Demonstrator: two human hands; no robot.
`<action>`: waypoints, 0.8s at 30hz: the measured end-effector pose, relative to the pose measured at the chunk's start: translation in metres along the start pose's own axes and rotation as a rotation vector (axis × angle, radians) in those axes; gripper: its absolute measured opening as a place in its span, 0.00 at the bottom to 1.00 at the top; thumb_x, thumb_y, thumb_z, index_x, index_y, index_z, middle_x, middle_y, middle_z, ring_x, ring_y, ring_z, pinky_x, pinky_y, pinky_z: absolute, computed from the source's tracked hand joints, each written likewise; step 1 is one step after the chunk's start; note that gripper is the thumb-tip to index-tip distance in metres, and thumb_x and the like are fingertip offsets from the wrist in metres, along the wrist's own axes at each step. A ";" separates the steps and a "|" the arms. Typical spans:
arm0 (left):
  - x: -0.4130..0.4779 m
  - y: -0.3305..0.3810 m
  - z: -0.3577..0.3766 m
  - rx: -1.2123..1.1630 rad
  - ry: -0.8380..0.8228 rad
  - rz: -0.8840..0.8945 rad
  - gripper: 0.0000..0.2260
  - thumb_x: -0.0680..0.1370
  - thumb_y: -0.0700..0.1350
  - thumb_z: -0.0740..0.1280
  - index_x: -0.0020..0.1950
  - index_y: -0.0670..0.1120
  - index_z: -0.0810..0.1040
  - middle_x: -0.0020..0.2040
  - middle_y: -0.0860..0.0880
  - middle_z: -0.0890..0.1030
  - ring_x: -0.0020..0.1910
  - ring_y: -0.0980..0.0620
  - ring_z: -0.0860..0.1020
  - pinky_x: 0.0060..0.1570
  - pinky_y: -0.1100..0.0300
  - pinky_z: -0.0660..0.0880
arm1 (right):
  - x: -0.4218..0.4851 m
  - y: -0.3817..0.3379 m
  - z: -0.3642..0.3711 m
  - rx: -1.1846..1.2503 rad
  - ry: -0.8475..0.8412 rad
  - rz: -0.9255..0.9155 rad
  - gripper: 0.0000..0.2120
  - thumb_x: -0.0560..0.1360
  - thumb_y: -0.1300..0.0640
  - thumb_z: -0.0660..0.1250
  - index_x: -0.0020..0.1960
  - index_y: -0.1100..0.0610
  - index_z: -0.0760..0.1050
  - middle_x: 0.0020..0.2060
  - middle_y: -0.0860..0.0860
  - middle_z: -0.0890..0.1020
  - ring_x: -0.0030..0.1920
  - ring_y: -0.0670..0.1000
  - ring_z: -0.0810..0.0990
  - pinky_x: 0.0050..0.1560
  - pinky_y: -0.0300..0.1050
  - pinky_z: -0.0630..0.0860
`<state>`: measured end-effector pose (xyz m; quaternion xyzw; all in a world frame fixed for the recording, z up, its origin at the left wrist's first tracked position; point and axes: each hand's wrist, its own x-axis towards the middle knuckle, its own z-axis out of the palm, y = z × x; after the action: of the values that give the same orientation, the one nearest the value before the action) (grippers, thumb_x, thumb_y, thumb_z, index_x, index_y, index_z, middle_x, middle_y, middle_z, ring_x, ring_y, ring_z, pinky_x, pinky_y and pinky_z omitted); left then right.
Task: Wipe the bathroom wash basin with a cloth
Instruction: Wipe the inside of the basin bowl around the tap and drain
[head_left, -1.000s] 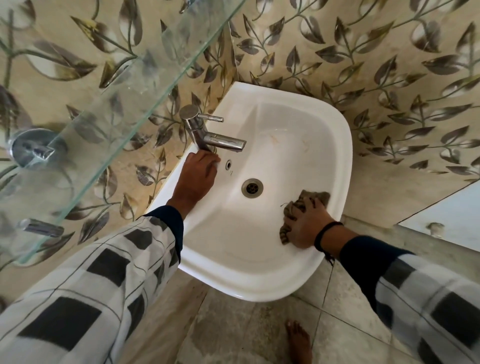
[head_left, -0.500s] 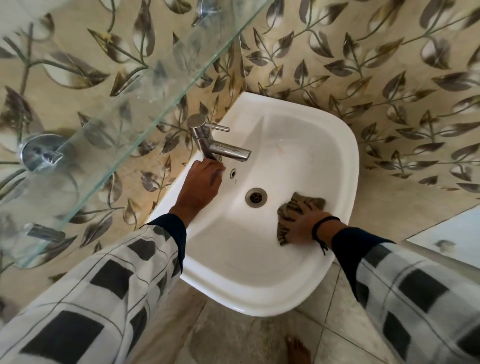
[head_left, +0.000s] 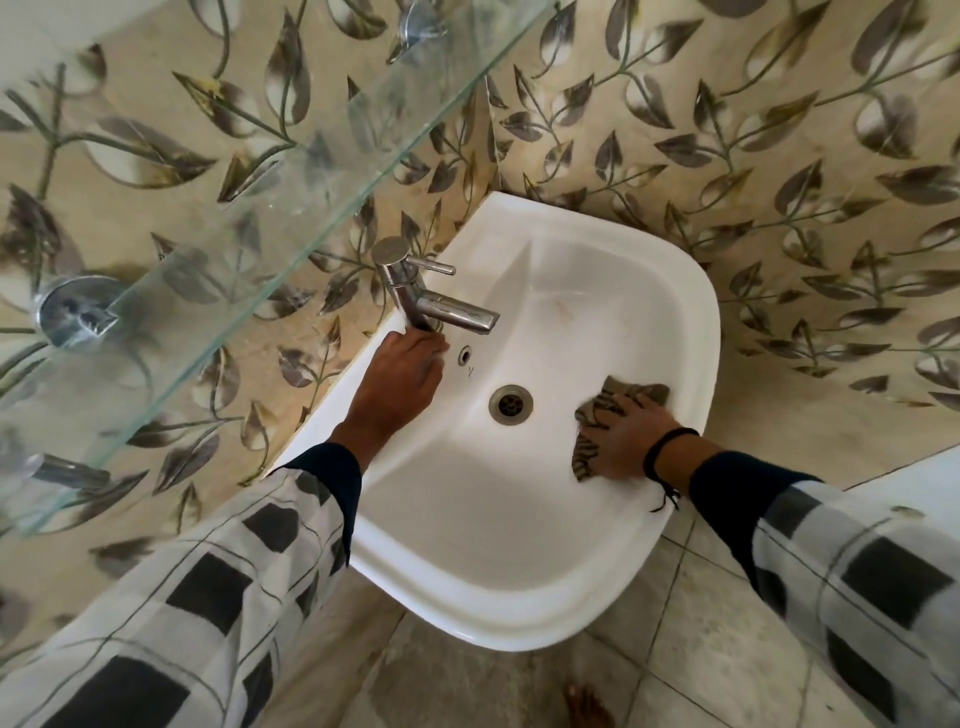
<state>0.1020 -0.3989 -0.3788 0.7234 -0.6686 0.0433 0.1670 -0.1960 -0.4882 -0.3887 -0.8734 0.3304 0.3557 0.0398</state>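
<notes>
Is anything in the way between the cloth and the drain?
Nothing visible. The right hand presses the cloth on the right inner wall of the basin; bare bowl runs from it to the drain. The left hand rests by the tap, off that path.

We read this as home bathroom, basin corner. White ceramic wash basin (head_left: 696, 332) mounted on wall; chrome mixer tap (head_left: 441, 306) on its ledge; round drain (head_left: 510, 404) and overflow hole (head_left: 464, 354) in bowl. We note glass shelf (head_left: 249, 208) above, held by chrome bracket (head_left: 72, 312). Glossy beige leaf-pattern wall tiles (head_left: 779, 156) cover both walls; pale square floor tiles (head_left: 701, 623) below, darker patch under basin. We see bare foot (head_left: 587, 706) on floor, which suits domestic setting.
</notes>
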 end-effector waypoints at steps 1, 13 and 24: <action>-0.001 0.000 0.000 0.007 -0.008 -0.007 0.12 0.81 0.43 0.60 0.59 0.42 0.81 0.57 0.46 0.81 0.48 0.43 0.78 0.52 0.54 0.70 | 0.004 0.004 -0.005 -0.013 -0.001 0.054 0.36 0.80 0.34 0.49 0.81 0.50 0.43 0.80 0.50 0.45 0.79 0.61 0.44 0.77 0.60 0.42; -0.009 0.002 0.003 0.029 0.096 0.163 0.11 0.80 0.42 0.63 0.56 0.42 0.83 0.58 0.47 0.83 0.56 0.45 0.78 0.57 0.54 0.73 | 0.067 0.003 0.001 0.185 0.182 0.031 0.32 0.82 0.46 0.52 0.80 0.49 0.41 0.80 0.49 0.40 0.79 0.60 0.38 0.77 0.58 0.39; 0.043 0.043 0.028 0.148 -0.125 0.368 0.22 0.82 0.42 0.62 0.75 0.38 0.67 0.77 0.43 0.66 0.77 0.42 0.63 0.73 0.47 0.64 | 0.093 0.016 0.012 0.227 0.268 0.042 0.31 0.83 0.47 0.51 0.80 0.50 0.39 0.80 0.49 0.39 0.79 0.59 0.37 0.77 0.57 0.37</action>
<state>0.0599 -0.4506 -0.3854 0.6004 -0.7937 0.0770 0.0609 -0.1635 -0.5485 -0.4550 -0.8957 0.3890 0.1973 0.0865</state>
